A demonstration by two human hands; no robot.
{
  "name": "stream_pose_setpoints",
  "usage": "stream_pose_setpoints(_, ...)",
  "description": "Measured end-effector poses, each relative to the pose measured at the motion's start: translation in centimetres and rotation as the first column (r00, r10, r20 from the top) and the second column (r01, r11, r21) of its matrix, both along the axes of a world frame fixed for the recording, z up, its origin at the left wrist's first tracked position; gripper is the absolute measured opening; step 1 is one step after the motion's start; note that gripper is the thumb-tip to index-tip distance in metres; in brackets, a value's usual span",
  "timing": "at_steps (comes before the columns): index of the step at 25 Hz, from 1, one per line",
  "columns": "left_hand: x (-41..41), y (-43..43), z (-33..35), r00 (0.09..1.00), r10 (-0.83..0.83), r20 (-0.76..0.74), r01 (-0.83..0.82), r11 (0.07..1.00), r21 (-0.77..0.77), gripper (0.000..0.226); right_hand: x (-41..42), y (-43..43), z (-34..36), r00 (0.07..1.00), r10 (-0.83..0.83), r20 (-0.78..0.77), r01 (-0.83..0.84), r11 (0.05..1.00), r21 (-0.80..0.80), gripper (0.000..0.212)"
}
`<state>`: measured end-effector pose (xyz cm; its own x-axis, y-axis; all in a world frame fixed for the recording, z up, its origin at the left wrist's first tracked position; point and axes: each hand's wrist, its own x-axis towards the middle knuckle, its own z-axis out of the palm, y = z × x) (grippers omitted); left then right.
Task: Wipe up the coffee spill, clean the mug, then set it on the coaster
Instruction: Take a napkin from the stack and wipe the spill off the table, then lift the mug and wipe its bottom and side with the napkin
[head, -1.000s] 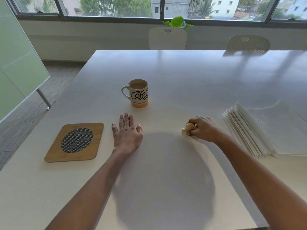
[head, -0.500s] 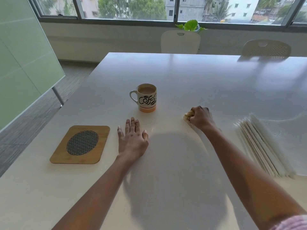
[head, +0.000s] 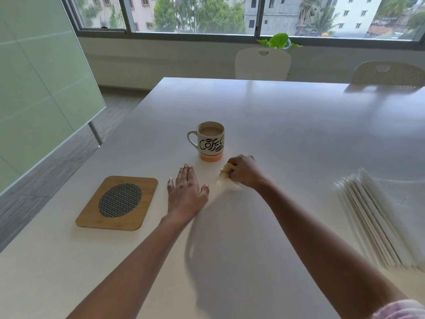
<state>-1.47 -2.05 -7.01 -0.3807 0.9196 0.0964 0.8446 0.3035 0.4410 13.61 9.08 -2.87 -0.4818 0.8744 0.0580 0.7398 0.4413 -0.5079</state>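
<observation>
White table (head: 287, 134) beside broad windows (head: 195, 14) holds a coffee-filled printed mug (head: 211, 141), left of it a wooden coaster (head: 118, 203). Left hand (head: 185, 194) lies flat, open; right hand (head: 243, 172), clenching a stained crumpled tissue (head: 226, 168), has moved nearer the mug.

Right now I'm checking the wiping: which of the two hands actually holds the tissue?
The right hand, just right of the mug, is closed around the crumpled, stained tissue. The left hand lies flat and open on the table, holding nothing.

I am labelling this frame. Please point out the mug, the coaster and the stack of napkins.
mug (head: 211, 145): head view, printed side wall.
coaster (head: 119, 200): head view, woven middle.
stack of napkins (head: 377, 217): head view, folded edges.
</observation>
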Motion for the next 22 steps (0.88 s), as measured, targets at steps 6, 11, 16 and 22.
stream_pose_setpoints(6, -3.4, 3.2, 1.7, 0.959, -0.018, 0.281, -0.036, 0.982, 0.185, 0.075, 1.3, -1.7, 0.8, 0.987, 0.15, -0.058, -0.16, 0.963, -0.218, 0.02)
stream_pose_setpoints(11, -6.7, 7.1, 4.0, 0.868, -0.131, 0.48, -0.001, 0.965, 0.263, 0.09, 3.3, -2.3, 1.5, 0.841, -0.128, -0.526, -0.201, 0.828, -0.523, 0.016)
stream_pose_setpoints(16, -9.3, 9.6, 5.4, 0.772, -0.243, 0.587, 0.102, 0.959, 0.264, 0.084, 3.9, -1.6, 0.7, 0.696, -0.319, -0.644, -0.192, 0.781, -0.595, 0.021)
stream_pose_setpoints(22, -9.8, 11.1, 5.6, 0.668, -0.311, 0.676, 0.212, 0.95, 0.227, 0.043, 3.5, -0.9, -0.4, 0.562, -0.46, -0.687, -0.188, 0.738, -0.648, 0.017)
